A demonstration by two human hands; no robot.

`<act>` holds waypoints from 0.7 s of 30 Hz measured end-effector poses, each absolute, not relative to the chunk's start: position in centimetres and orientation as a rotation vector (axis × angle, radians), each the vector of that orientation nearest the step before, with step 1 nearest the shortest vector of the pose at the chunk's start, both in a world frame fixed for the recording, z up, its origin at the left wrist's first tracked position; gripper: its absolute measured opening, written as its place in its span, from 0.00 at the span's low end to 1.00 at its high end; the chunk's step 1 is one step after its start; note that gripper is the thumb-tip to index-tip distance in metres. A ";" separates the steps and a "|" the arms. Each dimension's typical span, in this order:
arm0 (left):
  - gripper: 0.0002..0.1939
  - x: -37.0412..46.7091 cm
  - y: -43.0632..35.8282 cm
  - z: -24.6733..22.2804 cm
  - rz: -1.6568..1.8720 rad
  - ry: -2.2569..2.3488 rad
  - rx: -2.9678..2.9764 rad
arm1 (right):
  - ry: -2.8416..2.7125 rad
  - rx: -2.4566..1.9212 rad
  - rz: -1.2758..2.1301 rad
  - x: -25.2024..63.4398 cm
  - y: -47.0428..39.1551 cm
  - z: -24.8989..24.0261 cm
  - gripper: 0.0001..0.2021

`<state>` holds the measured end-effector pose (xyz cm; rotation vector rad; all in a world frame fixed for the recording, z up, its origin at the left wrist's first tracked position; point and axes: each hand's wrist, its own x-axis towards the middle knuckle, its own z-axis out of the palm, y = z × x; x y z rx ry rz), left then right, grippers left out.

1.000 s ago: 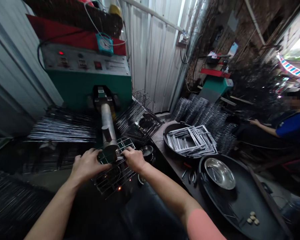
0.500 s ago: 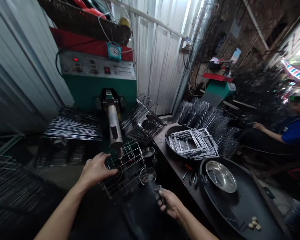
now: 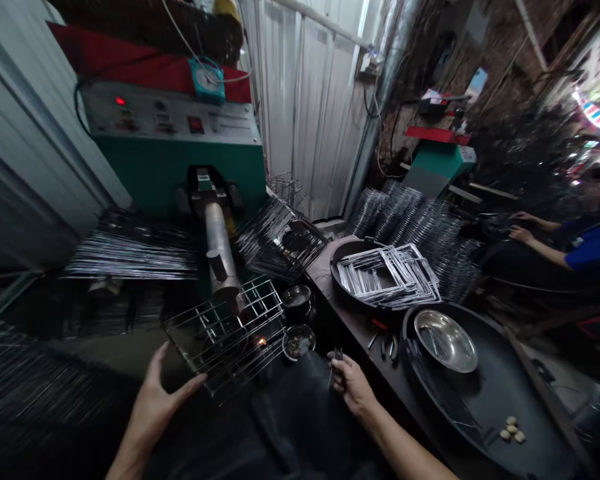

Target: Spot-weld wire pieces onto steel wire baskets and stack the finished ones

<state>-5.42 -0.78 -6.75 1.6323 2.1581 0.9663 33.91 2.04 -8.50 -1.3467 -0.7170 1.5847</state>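
A wire rack (image 3: pixel 207 317) sits tilted under the metal electrode arm (image 3: pixel 219 243) of a green welding machine. A small orange glow shows at the rack's right part. My left hand (image 3: pixel 155 403) is at its near left corner, thumb and fingers spread; the thumb tip is close to the wire, and I cannot tell if it touches. To the right of the rack, over dark cloth on my lap, my right hand (image 3: pixel 350 381) is closed on short metal wires (image 3: pixel 336 357), whose ends stick out past the fingers.
Small metal bowls (image 3: pixel 299 342) stand right of the rack. On the side bench, a black pan (image 3: pixel 336 270) holds wire frames, with pliers (image 3: pixel 391 348) before it. A large black tray (image 3: pixel 510 373) holds a steel bowl (image 3: pixel 446 340). A person in blue (image 3: pixel 593 250) sits at right.
My left hand has let go of the rack and drawn back to the lower left. The rack has swung round and an orange glow has appeared. My right hand has risen slightly to the right.
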 end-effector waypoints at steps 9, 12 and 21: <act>0.48 -1.8 0.3 -5.7 1.473 1.758 1.093 | -2.077 -1.432 1.082 33.8 1.5 -8.4 0.09; 0.49 -2.0 -1.1 -4.9 1.467 1.816 1.210 | -2.347 -1.143 1.074 30.7 2.7 -2.7 0.12; 0.38 -0.9 -3.4 0.7 0.929 2.016 2.163 | -2.338 -1.147 1.207 20.0 5.6 4.8 0.13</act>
